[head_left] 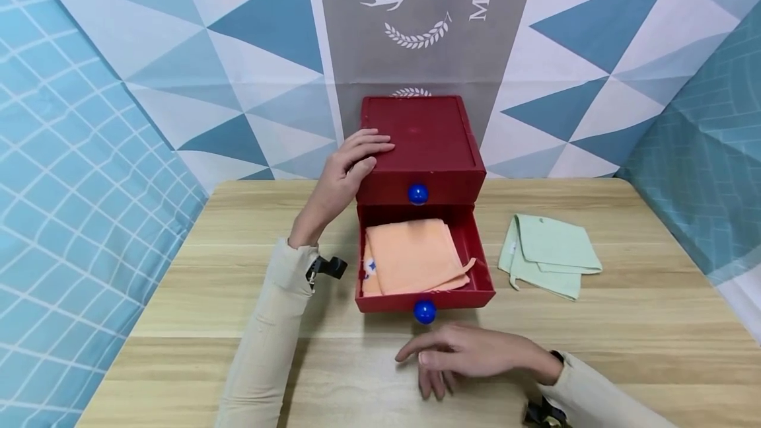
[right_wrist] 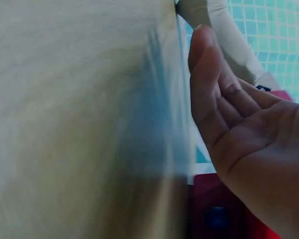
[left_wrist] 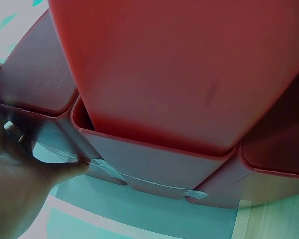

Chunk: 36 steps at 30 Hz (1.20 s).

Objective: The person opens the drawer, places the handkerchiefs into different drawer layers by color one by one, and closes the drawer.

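Observation:
A red two-drawer box [head_left: 416,137] stands at the back of the table, its lower drawer [head_left: 485,283] pulled out and its upper one closed. Inside the lower drawer lies a folded orange cloth [head_left: 410,256] with a small loop. My left hand [head_left: 351,167] rests on the box's top left edge, fingers laid over the top; in the left wrist view its thumb [left_wrist: 70,171] touches the side wall. My right hand [head_left: 470,352] hovers in front of the drawer's blue knob [head_left: 425,312], apart from it, fingers loosely bent and holding nothing.
A folded light green cloth [head_left: 555,253] lies on the wooden table [head_left: 238,335] to the right of the box. Behind the box hangs a patterned backdrop [head_left: 261,51]. The upper drawer has its own blue knob [head_left: 418,194].

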Each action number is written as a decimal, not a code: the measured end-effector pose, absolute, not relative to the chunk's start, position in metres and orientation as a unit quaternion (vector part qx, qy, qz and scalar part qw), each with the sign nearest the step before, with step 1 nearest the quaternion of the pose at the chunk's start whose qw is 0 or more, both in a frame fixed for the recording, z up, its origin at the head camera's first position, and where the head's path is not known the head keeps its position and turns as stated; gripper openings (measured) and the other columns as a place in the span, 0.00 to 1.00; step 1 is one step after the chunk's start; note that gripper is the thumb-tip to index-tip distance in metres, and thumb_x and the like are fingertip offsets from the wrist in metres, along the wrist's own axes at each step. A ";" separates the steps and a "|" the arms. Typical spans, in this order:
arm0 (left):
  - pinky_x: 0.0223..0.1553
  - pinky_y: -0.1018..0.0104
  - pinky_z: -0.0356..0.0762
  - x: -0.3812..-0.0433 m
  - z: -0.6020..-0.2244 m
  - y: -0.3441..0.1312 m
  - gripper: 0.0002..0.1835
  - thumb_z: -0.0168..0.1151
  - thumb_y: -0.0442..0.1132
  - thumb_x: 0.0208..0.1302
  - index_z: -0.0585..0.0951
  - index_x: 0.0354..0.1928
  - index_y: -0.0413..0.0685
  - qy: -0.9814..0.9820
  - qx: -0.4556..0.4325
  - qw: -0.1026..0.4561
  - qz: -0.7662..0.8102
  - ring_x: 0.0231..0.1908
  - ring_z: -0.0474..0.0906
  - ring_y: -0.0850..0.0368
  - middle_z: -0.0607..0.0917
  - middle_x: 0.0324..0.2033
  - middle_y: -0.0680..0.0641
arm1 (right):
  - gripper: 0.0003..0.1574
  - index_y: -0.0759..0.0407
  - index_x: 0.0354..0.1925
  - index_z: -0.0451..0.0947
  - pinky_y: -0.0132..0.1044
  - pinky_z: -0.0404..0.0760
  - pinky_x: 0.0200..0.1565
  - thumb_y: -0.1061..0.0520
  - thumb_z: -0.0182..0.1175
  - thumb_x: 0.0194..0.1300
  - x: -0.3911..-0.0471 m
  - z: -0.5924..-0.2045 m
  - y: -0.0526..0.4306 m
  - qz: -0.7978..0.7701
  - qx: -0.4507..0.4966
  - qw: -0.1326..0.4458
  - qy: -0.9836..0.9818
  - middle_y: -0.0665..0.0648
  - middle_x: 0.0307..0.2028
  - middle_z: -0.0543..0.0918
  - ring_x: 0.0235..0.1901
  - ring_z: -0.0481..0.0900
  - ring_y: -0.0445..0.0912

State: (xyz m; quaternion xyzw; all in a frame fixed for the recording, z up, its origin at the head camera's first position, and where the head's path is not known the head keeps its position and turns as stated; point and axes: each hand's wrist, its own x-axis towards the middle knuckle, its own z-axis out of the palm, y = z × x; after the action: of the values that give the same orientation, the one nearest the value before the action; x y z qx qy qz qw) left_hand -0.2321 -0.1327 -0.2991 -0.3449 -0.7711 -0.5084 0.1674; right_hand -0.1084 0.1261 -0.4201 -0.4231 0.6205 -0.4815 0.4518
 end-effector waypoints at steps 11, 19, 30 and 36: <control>0.73 0.59 0.53 -0.232 -0.300 -0.133 0.17 0.47 0.27 0.73 0.80 0.57 0.29 -0.766 -0.353 0.171 -0.509 0.71 0.58 0.38 0.76 0.62 0.32 | 0.47 0.66 0.74 0.53 0.33 0.83 0.34 0.37 0.12 0.78 -0.121 -0.432 0.112 -0.625 -0.329 0.556 0.437 0.93 0.48 0.66 0.34 0.84 0.51; 0.73 0.58 0.53 -0.232 -0.299 -0.132 0.17 0.47 0.28 0.73 0.80 0.57 0.30 -0.768 -0.351 0.170 -0.509 0.71 0.58 0.39 0.76 0.62 0.32 | 0.46 0.60 0.76 0.53 0.34 0.84 0.32 0.35 0.15 0.78 -0.117 -0.431 0.106 -0.635 -0.292 0.546 0.461 0.92 0.48 0.69 0.33 0.84 0.45; 0.73 0.56 0.54 -0.231 -0.300 -0.135 0.17 0.47 0.30 0.74 0.80 0.57 0.31 -0.770 -0.341 0.166 -0.512 0.72 0.58 0.42 0.75 0.63 0.34 | 0.43 0.59 0.78 0.51 0.34 0.82 0.34 0.37 0.18 0.78 -0.114 -0.434 0.101 -0.680 -0.269 0.512 0.450 0.60 0.44 0.85 0.34 0.84 0.45; 0.74 0.55 0.53 -0.230 -0.300 -0.134 0.17 0.47 0.29 0.73 0.80 0.57 0.31 -0.769 -0.346 0.170 -0.510 0.71 0.58 0.40 0.76 0.62 0.34 | 0.42 0.59 0.77 0.53 0.34 0.81 0.32 0.37 0.20 0.79 -0.119 -0.433 0.101 -0.703 -0.264 0.485 0.448 0.60 0.42 0.85 0.31 0.84 0.46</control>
State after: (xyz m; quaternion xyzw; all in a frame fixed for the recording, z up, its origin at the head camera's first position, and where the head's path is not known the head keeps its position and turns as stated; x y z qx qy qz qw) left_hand -0.2304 -0.1341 -0.2997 -0.3456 -0.7690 -0.5103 0.1697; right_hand -0.1192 0.1009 -0.4334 -0.2640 0.4483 -0.7028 0.4852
